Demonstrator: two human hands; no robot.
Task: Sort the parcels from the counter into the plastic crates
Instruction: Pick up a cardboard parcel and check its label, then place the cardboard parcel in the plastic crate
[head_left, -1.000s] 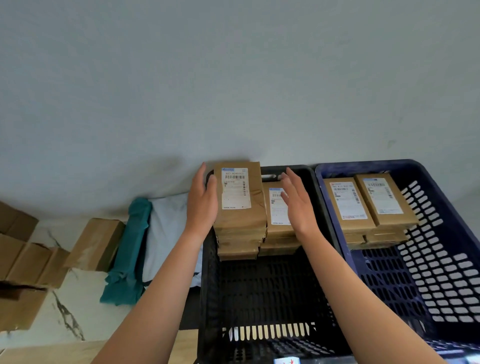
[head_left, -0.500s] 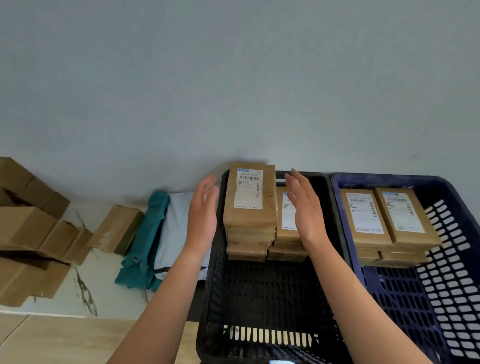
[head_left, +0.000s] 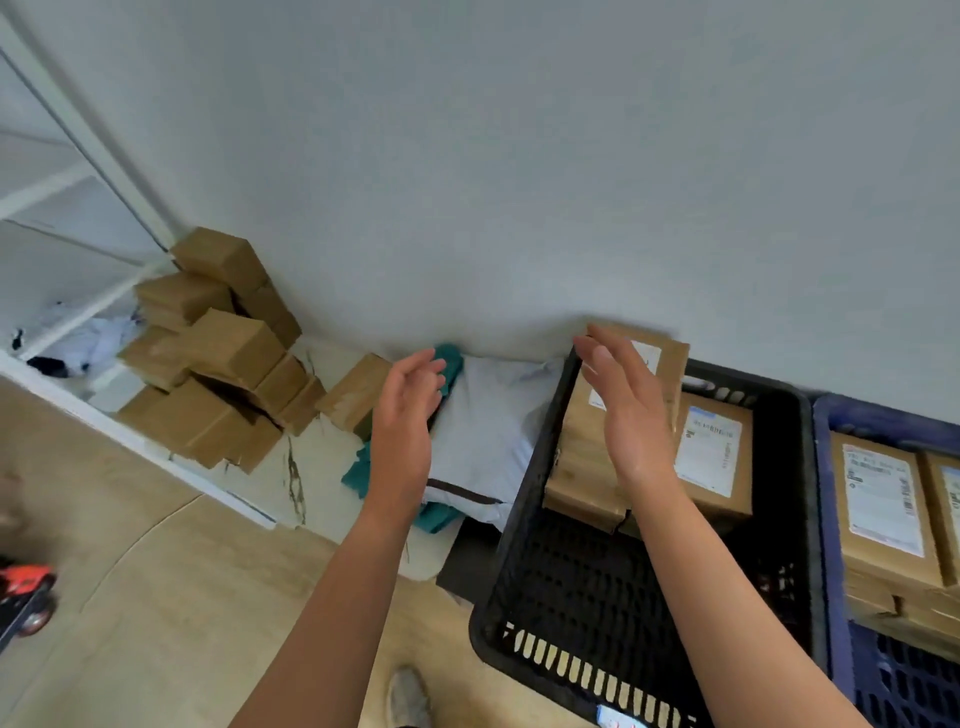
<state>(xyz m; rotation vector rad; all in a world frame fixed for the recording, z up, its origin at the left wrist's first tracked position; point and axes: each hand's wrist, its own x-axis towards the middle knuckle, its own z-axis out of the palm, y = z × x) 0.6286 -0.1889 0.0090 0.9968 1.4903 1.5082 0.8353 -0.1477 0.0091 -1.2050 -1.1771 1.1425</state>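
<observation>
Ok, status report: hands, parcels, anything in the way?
Left hand open, empty. Right hand open, empty, above black crate. Parcels stacked inside. More boxes piled left. Nothing blocking.

white shelf frame, teal cloth

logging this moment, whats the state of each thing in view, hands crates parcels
left hand: open, empty, over the counter
right hand: open, empty, above the black crate
black crate: two parcel stacks at its far end, near half bare
blue crate: holds stacked labelled parcels
loose parcels: piled unsorted on the counter by the wall
grey mailer bag: lying flat beside the black crate
</observation>
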